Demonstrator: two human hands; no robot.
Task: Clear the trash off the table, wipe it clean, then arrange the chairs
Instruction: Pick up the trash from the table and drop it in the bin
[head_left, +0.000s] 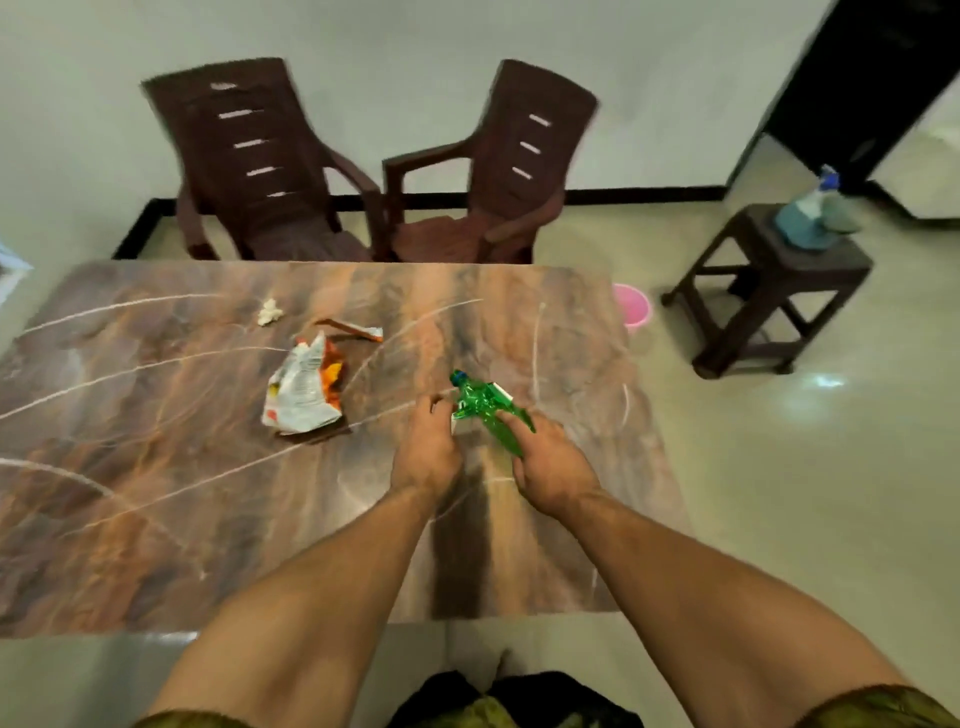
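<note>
Both hands hover over the desk near its right edge, with a crushed green bottle between them. The right hand grips the bottle's lower end, and the blue cap points away toward the chairs. The left hand curls its fingers just beside the bottle's left side; whether it pinches it I cannot tell. Left of the hands lie a bag, a wrapper and a paper wad, apart from both.

My right hand grips the crushed green bottle above the table. My left hand holds its side.
</note>
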